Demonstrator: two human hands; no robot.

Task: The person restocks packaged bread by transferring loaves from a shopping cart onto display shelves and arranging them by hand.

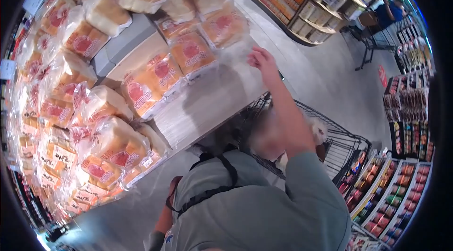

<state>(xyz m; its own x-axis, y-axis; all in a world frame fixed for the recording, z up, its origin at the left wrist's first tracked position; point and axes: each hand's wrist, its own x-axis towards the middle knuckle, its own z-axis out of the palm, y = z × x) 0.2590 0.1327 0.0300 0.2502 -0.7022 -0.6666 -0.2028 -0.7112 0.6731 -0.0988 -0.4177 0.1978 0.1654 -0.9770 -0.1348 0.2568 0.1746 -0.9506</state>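
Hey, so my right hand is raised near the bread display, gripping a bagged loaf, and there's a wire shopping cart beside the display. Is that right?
Not quite: your right hand isn't gripping a bagged loaf; the head view shows it empty, fingers loosely curled. It is raised near the bread display, with a wire shopping cart beside the display.

Bread pkgs (192, 53), see-thru w/ red print, piled
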